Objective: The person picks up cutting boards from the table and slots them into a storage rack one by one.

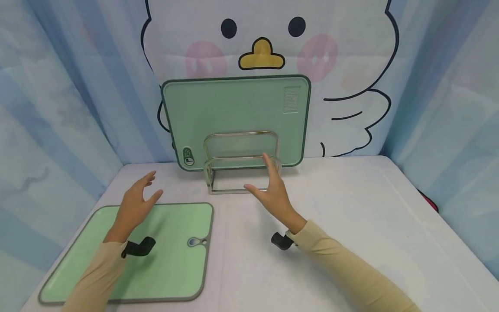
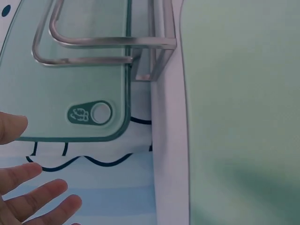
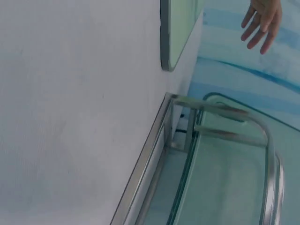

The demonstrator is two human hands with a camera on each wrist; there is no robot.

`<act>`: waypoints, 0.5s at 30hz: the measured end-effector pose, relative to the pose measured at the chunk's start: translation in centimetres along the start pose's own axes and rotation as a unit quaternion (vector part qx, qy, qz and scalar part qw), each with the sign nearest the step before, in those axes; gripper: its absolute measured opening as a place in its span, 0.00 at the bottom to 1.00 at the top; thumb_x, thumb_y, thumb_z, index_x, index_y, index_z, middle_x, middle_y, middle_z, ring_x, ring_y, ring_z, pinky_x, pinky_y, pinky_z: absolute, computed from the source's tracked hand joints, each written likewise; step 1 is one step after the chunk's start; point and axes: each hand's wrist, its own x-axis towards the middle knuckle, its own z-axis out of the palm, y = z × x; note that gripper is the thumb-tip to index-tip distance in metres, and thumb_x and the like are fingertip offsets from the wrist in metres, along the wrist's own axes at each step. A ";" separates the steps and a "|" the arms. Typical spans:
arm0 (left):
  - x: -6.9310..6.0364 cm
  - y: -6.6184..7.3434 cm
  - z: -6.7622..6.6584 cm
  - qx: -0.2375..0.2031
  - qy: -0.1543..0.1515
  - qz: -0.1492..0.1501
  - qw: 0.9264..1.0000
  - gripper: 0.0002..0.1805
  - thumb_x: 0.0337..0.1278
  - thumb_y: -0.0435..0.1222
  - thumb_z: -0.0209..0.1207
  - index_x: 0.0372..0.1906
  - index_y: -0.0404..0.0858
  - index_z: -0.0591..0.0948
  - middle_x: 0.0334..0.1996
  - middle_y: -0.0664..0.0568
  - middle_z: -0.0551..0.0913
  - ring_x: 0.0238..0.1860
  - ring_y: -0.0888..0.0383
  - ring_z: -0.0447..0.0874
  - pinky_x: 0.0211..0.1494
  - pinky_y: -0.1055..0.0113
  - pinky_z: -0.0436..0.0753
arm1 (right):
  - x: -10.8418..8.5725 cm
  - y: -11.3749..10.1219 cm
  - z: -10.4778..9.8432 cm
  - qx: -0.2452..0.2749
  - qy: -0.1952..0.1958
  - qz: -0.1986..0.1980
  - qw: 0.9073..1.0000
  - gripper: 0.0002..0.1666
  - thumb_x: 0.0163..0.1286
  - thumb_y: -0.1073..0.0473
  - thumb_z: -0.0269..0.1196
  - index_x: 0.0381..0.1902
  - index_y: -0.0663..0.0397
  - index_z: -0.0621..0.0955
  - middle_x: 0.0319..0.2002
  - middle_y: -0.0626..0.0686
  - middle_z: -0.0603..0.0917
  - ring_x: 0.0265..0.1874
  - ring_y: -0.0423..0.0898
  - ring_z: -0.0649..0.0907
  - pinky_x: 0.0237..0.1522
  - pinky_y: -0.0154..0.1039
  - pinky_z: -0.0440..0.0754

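A dark-edged green cutting board (image 1: 234, 104) stands on its long side in a metal wire rack (image 1: 230, 191) at the back of the table. Another cutting board (image 1: 175, 268), light green with a grey rim, lies flat at the left. Over this flat board hovers my left hand (image 1: 134, 208), fingers spread and holding nothing; the right wrist view also catches the left hand (image 3: 265, 21). My right hand (image 1: 277, 195) is raised before the rack's right side, thumb and forefinger apart, with nothing in it. The right wrist view does not show that hand.
The white table (image 1: 351, 234) stretches to the right of the flat board. Behind it hangs a curtain (image 1: 362, 56) with a cartoon bird, and blue-striped curtains close both sides. Each wrist carries a black camera mount (image 1: 142, 247).
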 end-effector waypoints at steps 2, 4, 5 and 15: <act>-0.6 -0.6 -0.1 0.013 0.003 -0.008 1.000 0.31 0.65 0.39 0.54 0.68 0.29 0.62 0.62 0.30 0.68 0.58 0.33 0.68 0.56 0.38 0.69 | -0.4 -0.3 0.8 0.016 -0.009 0.004 1.000 0.55 0.57 0.59 0.69 0.73 0.60 0.50 0.72 0.61 0.58 0.71 0.55 0.60 0.69 0.54 0.63; -1.1 -1.2 -0.4 0.026 0.000 -0.019 0.999 0.30 0.66 0.40 0.53 0.67 0.28 0.63 0.62 0.28 0.67 0.57 0.33 0.68 0.53 0.37 0.70 | -0.7 -0.6 1.6 0.029 -0.022 0.012 0.999 0.54 0.57 0.59 0.69 0.73 0.60 0.50 0.72 0.60 0.58 0.71 0.54 0.61 0.68 0.54 0.64; -1.3 -1.6 -0.5 0.033 -0.003 -0.023 0.999 0.30 0.66 0.41 0.53 0.67 0.28 0.63 0.61 0.28 0.67 0.56 0.32 0.68 0.51 0.37 0.71 | -0.8 -0.7 2.0 0.037 -0.031 0.018 0.999 0.55 0.57 0.59 0.69 0.73 0.60 0.50 0.72 0.60 0.58 0.71 0.54 0.62 0.67 0.55 0.65; -2.7 -5.2 -2.2 0.058 -0.061 -0.104 0.991 0.33 0.67 0.45 0.50 0.66 0.25 0.61 0.61 0.22 0.61 0.58 0.26 0.61 0.54 0.34 0.67 | -1.9 -1.0 5.5 0.028 -0.131 0.095 0.986 0.52 0.58 0.55 0.69 0.72 0.61 0.54 0.68 0.61 0.66 0.66 0.56 0.68 0.63 0.52 0.71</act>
